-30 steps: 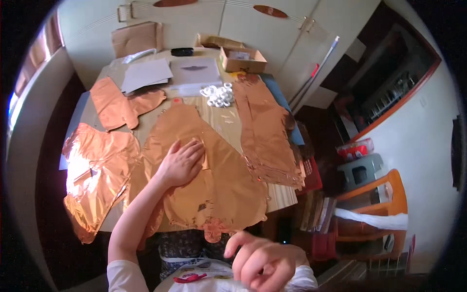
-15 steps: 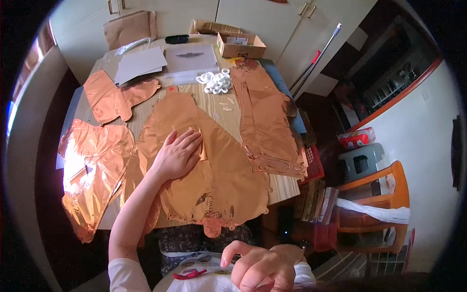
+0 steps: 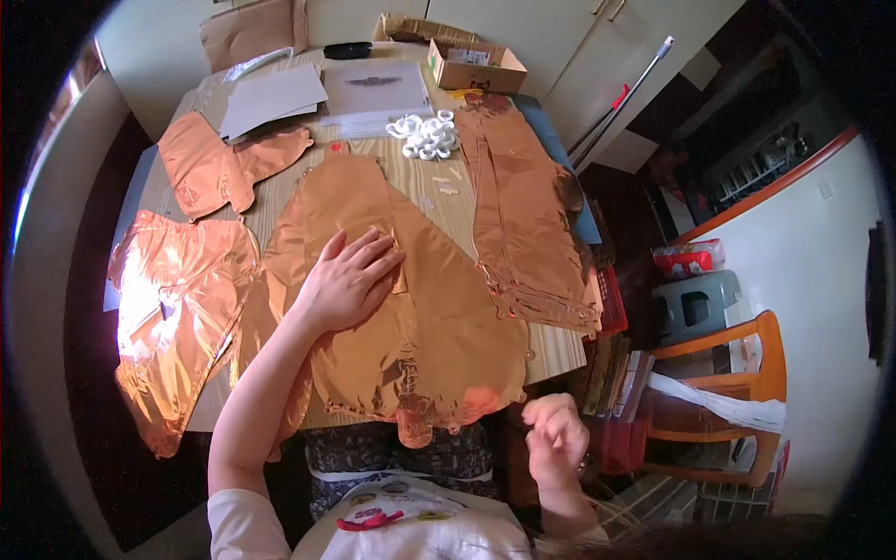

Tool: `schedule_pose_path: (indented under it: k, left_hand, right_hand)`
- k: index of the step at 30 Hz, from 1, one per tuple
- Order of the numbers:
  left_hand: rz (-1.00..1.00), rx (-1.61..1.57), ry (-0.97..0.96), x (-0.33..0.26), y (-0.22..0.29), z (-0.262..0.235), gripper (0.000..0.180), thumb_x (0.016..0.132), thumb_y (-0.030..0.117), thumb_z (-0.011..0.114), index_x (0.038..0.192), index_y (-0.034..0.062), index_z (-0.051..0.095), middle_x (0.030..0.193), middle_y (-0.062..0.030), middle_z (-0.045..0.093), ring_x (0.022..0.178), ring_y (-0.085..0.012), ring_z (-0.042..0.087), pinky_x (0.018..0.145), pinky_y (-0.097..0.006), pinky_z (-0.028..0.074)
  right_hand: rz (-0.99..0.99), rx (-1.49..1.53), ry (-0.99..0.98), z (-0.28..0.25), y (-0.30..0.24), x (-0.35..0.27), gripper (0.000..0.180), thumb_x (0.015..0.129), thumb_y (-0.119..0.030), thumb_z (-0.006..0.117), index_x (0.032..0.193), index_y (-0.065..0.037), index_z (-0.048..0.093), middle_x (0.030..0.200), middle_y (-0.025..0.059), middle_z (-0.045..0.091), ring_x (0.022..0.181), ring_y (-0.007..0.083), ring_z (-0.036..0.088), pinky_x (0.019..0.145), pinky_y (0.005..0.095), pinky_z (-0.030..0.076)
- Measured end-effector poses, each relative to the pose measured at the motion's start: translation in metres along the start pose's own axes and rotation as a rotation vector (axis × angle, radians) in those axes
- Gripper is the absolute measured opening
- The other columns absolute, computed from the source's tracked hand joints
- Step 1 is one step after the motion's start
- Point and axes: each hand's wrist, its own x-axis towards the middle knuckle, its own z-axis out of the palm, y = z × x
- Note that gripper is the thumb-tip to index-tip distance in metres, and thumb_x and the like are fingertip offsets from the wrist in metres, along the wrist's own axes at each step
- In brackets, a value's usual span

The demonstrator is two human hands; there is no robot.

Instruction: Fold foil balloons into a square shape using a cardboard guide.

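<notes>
A large flat copper foil balloon lies deflated on the wooden table in front of me. My left hand rests flat on its middle with fingers spread, pressing it down. My right hand hovers off the table's near right corner, fingers loosely curled, and I cannot make out anything in it. The balloon's neck hangs over the near table edge.
More copper foil balloons lie left, far left and in a stack at right. White plastic rings, paper sheets and a cardboard box sit at the back. An orange chair and grey stool stand to the right.
My right hand has risen from the lower edge and moved right, up beside the table's near corner. My left hand stays pressed on the balloon.
</notes>
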Motion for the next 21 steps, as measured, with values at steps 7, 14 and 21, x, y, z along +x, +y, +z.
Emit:
schedule_pose_path:
  k: [7,14,21]
  left_hand:
    - [0.007,-0.011,-0.006,0.002,0.001,0.000,0.040,0.095,0.033,0.048,0.131,0.0159,0.054,0.138,-0.0068,0.050,0.135,-0.0245,0.039,0.111,-0.053,0.027]
    - [0.038,-0.008,-0.071,0.000,-0.003,-0.005,0.068,0.081,0.052,0.059,0.136,0.0141,0.049,0.143,-0.0105,0.044,0.138,-0.0266,0.034,0.113,-0.054,0.023]
    - [0.050,-0.026,-0.091,0.000,-0.004,-0.005,0.094,0.066,0.063,0.069,0.140,0.0123,0.044,0.145,-0.0115,0.041,0.139,-0.0292,0.032,0.113,-0.056,0.022]
  right_hand:
    - [0.929,-0.151,0.148,-0.053,0.094,-0.106,0.056,0.083,-0.004,0.065,0.136,-0.001,0.044,0.129,0.0104,0.050,0.115,0.0190,0.050,0.094,0.0311,0.044]
    - [0.818,0.355,-0.048,-0.009,0.063,-0.049,0.028,0.097,-0.022,0.050,0.110,0.003,0.053,0.101,0.0159,0.065,0.087,0.0251,0.067,0.068,0.0310,0.051]
    - [0.689,0.029,0.072,0.033,0.055,-0.025,0.017,0.091,-0.013,0.064,0.099,0.002,0.062,0.079,0.0078,0.069,0.048,0.0096,0.055,0.044,0.0257,0.044]
